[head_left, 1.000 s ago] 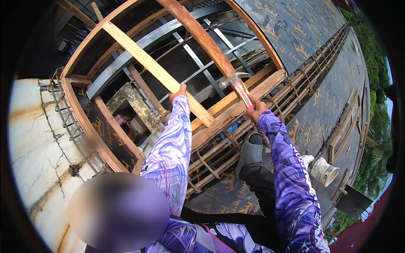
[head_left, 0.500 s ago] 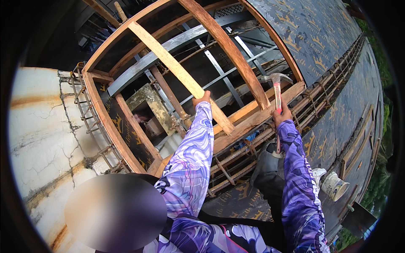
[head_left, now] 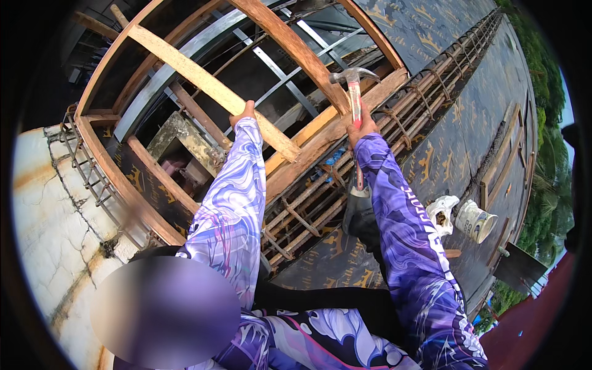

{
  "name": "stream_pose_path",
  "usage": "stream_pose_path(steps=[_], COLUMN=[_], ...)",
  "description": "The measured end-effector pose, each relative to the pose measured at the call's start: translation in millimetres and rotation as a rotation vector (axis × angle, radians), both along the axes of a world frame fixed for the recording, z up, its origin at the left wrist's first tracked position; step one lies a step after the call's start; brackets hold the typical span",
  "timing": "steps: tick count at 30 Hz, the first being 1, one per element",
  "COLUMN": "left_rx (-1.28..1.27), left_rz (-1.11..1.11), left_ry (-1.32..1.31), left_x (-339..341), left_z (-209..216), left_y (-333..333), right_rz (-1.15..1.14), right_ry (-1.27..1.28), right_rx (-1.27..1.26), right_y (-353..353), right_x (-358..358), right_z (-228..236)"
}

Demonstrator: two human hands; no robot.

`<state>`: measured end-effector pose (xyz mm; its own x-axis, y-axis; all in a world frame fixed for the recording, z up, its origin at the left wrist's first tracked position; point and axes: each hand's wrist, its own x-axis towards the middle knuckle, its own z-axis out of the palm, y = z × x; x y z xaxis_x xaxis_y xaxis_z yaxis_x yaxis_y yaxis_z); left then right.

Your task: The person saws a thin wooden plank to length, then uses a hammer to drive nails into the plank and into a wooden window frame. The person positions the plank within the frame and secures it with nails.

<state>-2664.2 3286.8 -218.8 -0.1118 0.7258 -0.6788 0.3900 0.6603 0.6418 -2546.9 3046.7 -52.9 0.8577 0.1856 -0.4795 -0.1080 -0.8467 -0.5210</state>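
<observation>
A pale wooden batten (head_left: 191, 69) slants across an opening in a timber frame. My left hand (head_left: 243, 113) is closed around it toward its near end, which lies by the frame's near beam (head_left: 320, 140). In my right hand (head_left: 362, 126) is a claw hammer (head_left: 355, 92), held upright by its red handle, head up. The hammer head appears just beside the near end of a darker brown crosspiece (head_left: 296, 46); whether they touch, I cannot tell.
Tied rebar (head_left: 404, 120) runs along the near beam. Metal studs (head_left: 271, 68) cross below the opening. Cracked white concrete (head_left: 49, 191) lies at left, dark printed panels (head_left: 431, 166) at right. A white bucket (head_left: 475, 222) and a white bag (head_left: 443, 213) stand lower right.
The whole scene has shifted left and slightly up in view. Both hands keep their holds on the batten and the hammer, with little visible movement relative to the frame.
</observation>
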Motion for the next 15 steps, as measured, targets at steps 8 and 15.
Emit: stream_pose_path(steps=[8,15], left_rx=[-0.007,-0.019], left_rz=[-0.055,0.009], left_ry=[0.058,-0.03], left_x=[-4,-12], left_z=[22,1], left_y=[-16,6], right_rz=[0.216,0.56], right_ry=[0.214,0.547], right_rx=[-0.019,-0.201], right_y=[-4,21], right_x=[29,-37], right_z=[32,5])
